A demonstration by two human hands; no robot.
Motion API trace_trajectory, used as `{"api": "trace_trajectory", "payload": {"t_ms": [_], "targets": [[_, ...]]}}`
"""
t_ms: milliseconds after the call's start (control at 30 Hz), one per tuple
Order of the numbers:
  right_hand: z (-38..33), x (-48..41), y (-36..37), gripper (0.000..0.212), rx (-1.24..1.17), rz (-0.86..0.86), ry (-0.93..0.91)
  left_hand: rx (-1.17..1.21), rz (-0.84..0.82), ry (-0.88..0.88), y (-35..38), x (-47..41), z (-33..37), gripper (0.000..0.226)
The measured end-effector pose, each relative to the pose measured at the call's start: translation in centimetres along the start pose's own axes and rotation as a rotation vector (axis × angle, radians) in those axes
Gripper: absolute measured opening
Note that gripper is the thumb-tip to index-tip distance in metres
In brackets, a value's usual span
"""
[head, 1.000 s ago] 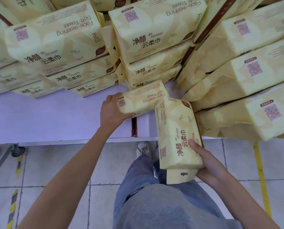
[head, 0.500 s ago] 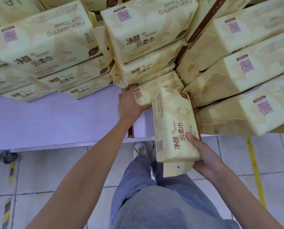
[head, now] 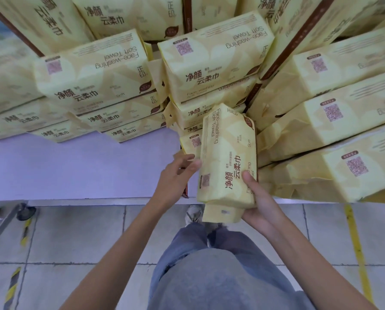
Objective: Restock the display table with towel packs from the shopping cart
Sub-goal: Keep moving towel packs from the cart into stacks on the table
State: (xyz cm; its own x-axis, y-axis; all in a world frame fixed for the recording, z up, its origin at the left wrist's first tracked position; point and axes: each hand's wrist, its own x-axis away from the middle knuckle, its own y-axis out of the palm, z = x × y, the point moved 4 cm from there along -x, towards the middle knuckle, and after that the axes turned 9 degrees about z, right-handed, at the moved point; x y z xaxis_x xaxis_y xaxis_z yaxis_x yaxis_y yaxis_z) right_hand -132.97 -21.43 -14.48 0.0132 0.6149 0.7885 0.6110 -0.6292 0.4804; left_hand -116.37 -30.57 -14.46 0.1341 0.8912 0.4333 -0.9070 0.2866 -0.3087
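bright, even, diffuse light; shadows soft, faint. wide-angle distortion fans the stacked pale yellow plastic-wrapped towel packs (head: 211,63) outward toward the edges, where their print blurs; centre is sharper.

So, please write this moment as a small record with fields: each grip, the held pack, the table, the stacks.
right grip: holds a towel pack at its near end, thumb on top
towel pack: lengthwise, far end toward the stacks
left grip: fingers relaxed, beside the pack's left edge; contact unclear
second pack: on the table at the foot of the stacks, partly hidden by the held one
table: pale purple top, bare at the left
stacks: yellow packs piled several high, at back and right
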Motion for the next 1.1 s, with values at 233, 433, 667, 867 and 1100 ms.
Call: {"api": "trace_trajectory", "payload": {"t_ms": [233, 433, 667, 867, 1100], "targets": [[0.3, -2.1, 1.9, 0.036, 0.083, -0.127, -0.003, -0.097, 0.057, -0.036, 0.8, 1.5, 3.3, 0.103], [-2.1, -2.3, 1.2, 0.041, 0.255, -0.003, -0.094, -0.27, 0.094, 0.092, -0.6, 0.8, 4.7, 0.099], [-5.7, -3.5, 4.4, 0.059, 0.07, 0.076, -0.097, -0.549, 0.063, 0.482, -1.4, -2.6, 8.4, 0.099], [-6.5, -6.4, 5.1, 0.03, -0.081, 0.188, -0.079, -0.751, 0.013, 0.677, -0.4, -5.6, 8.3, 0.099], [-6.2, -8.8, 4.5, 0.04, -0.004, 0.267, -0.089, -0.29, 0.547, 0.587, -0.9, -3.6, 4.9, 0.094]]}}
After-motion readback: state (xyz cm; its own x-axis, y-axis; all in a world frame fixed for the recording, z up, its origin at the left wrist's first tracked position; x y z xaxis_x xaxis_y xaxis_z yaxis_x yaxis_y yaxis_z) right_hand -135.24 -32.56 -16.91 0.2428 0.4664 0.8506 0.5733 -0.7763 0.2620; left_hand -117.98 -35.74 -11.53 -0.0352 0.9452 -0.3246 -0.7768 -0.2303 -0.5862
